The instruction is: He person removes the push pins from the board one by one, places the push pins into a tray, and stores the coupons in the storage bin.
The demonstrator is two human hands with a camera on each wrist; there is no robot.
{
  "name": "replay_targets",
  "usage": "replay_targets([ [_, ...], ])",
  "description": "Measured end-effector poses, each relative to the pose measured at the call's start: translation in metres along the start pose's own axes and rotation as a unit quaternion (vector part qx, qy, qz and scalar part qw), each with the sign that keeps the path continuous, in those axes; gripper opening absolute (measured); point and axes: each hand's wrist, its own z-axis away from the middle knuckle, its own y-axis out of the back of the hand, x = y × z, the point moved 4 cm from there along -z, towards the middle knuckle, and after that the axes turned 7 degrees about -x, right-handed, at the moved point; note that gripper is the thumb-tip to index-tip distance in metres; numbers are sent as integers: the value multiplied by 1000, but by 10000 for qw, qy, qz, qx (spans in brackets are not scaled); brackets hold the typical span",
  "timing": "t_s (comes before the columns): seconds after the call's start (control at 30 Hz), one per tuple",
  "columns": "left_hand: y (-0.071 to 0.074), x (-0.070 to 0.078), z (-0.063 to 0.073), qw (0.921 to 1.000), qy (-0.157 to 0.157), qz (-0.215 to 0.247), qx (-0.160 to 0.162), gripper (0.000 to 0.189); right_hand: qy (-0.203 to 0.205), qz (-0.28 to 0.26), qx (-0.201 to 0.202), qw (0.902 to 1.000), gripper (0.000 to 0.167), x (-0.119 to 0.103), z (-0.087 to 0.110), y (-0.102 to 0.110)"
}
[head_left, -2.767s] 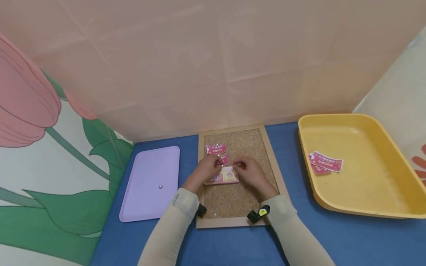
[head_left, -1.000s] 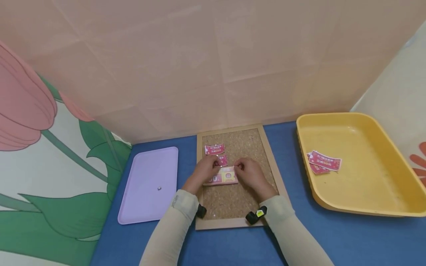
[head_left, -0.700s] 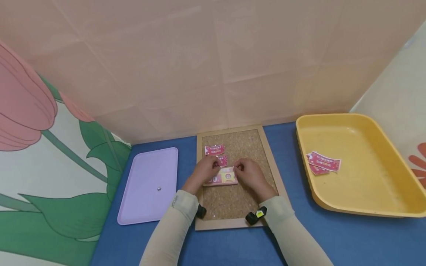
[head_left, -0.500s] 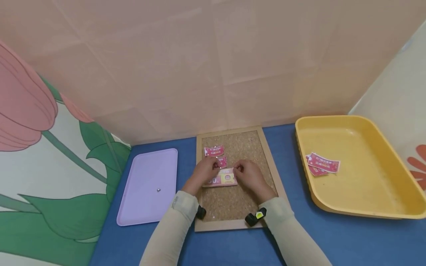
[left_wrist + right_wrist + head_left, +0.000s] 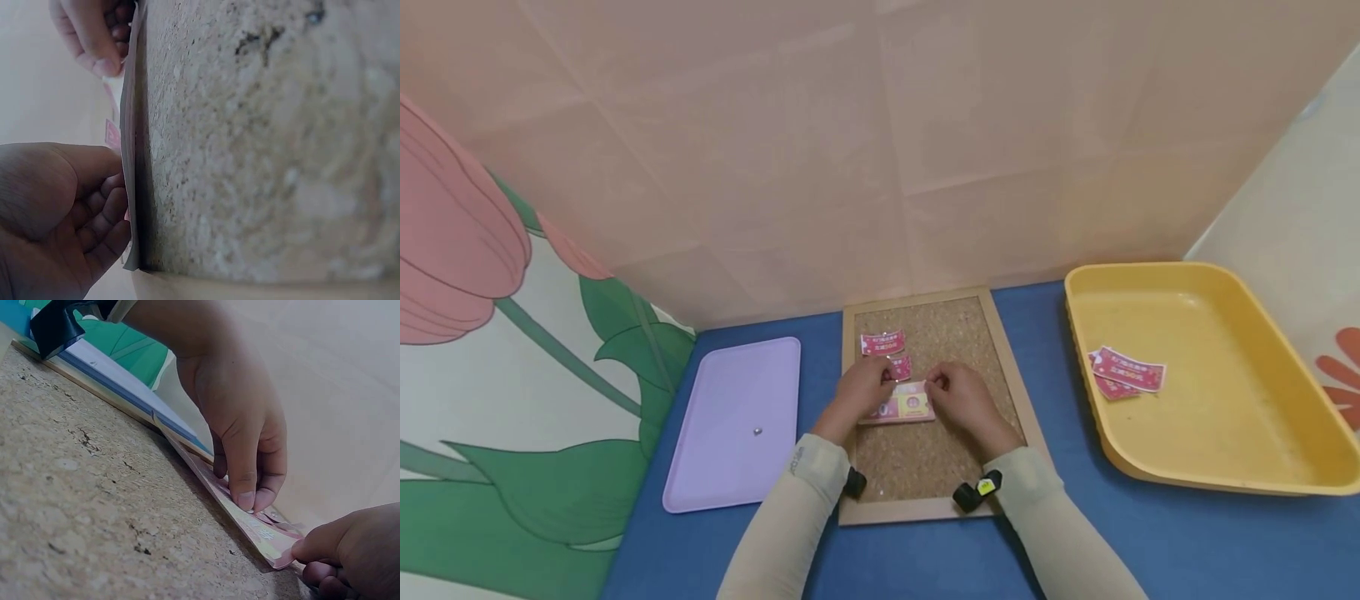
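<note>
A pink-and-yellow coupon (image 5: 912, 406) lies across the left part of the cork board (image 5: 898, 467), its lower edge lifted slightly off the cork. At its upper edge my left hand (image 5: 859, 388) pinches a small thumbtack, mostly hidden by thumb and finger; the right wrist view shows the fingertips against the coupon's face. My right hand (image 5: 964, 398) pinches the coupon's upper right corner between thumb and forefinger. Above, two pink-red coupons sit on the board: an upper coupon (image 5: 882, 342) in full view and a lower coupon (image 5: 902, 367) partly covered by my left hand.
Left of the board, a lilac tray (image 5: 722, 433) holds one silver thumbtack (image 5: 757, 431). On the right, a deep yellow tray (image 5: 1240, 400) holds overlapping pink-red coupons (image 5: 1127, 370). Everything stands on a blue tablecloth (image 5: 910, 558) before a draped pinkish backdrop (image 5: 880, 150).
Both hands keep their places at the coupon's upper edge, with only tiny shifts of the fingers. The head view has shifted slightly, so the board and trays appear a little lower.
</note>
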Motion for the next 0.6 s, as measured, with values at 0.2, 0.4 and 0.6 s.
replay_targets([
  [0.2,-1,-1,0,10000,54,6,-14,11,-55,-32,-22,10000,8,0,-1,-1],
  [0.4,-2,-2,-3,10000,33,-3,38,11,46,-33,30,10000,7,-1,-1,0],
  [0.6,-3,-3,-3,9999,-32,-75,83,10,86,-11,45,10000,7,-1,-2,0],
])
